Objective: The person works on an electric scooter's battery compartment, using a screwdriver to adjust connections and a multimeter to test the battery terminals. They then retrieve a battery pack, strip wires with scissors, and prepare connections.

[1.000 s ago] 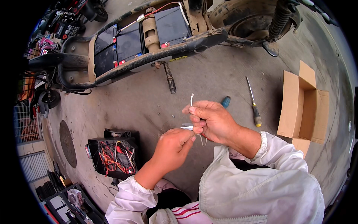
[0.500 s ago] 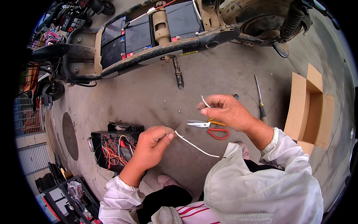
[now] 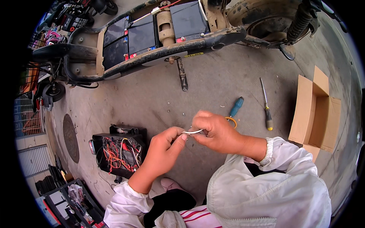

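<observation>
My left hand (image 3: 164,146) and my right hand (image 3: 215,131) have closed in on each other since half a second ago — then they were well apart with the white wire (image 3: 192,132) stretched slack between them; now only a short bit of it shows between my fingertips. Both hands pinch that wire, left thumb and forefinger on one end, right fist curled over the other. The scissors (image 3: 231,121) I had in my right hand are mostly hidden (just an orange loop peeks out behind my knuckles). A blue-handled tool (image 3: 236,106) and a screwdriver (image 3: 267,110) lie on the concrete beyond — the cardboard box (image 3: 304,106) sits further right.
</observation>
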